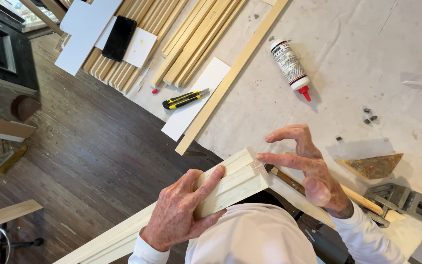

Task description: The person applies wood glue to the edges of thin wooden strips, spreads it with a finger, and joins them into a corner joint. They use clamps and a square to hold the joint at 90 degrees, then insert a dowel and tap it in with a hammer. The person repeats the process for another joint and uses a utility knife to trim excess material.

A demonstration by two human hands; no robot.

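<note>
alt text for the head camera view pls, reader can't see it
A person's left hand grips a mitred corner of pale wood moulding while the right hand touches its tip with a fingertip. Beyond lie a glue bottle, utility knife and stacked wood strips.

Glue bottle, utility knife, phone, wood strips.

We see our left hand curled closed, forefinger stretched along the top; our right hand is spread, fingertips pointing left.
</note>
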